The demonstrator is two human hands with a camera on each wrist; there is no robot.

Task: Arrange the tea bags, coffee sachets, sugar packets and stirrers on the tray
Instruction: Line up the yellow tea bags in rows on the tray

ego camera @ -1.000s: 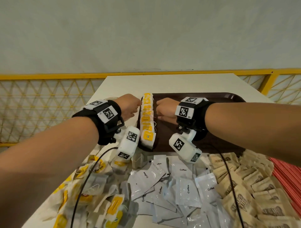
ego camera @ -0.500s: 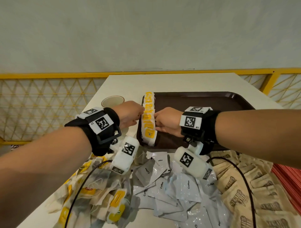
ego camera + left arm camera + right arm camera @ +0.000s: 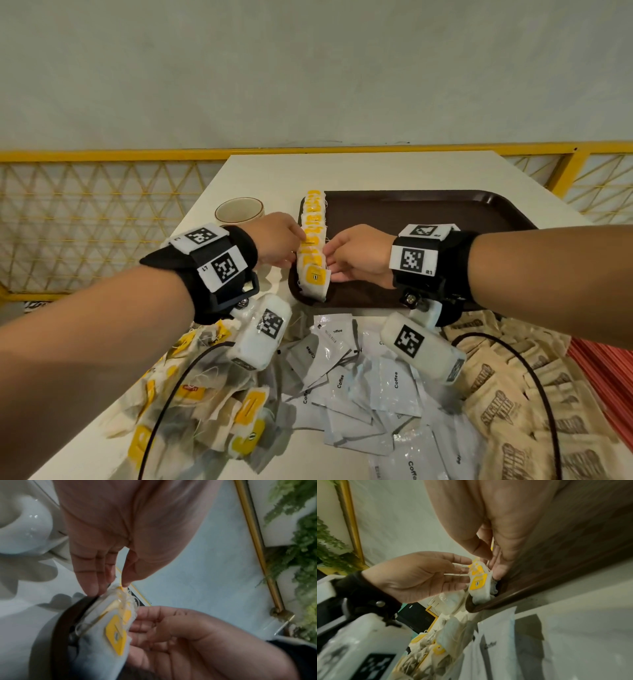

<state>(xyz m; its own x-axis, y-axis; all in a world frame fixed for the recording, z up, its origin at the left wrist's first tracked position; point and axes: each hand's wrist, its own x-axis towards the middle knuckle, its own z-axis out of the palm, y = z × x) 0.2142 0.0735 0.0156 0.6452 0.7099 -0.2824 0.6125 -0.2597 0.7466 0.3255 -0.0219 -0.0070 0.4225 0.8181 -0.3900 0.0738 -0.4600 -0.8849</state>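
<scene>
Flanking a row of tea bags (image 3: 313, 246) along the tray (image 3: 428, 212) at nine o'clock, my left hand (image 3: 274, 240) and right hand (image 3: 356, 255) touch it with straight, relaxed fingers. Cup (image 3: 239, 210) at ten o'clock; coffee sachets (image 3: 359, 383) and sugar packets (image 3: 520, 394) heaped nearest me.

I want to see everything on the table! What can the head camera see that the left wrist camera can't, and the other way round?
Only the head view shows the coffee sachets, the sugar packets, the loose tea bag pile and the red stirrers lying off the tray.

Only the left wrist view shows the green plant and the undersides of the fingers touching the row.

Both show the tray, the row of tea bags along its edge, the cup, the left hand and the right hand.
</scene>
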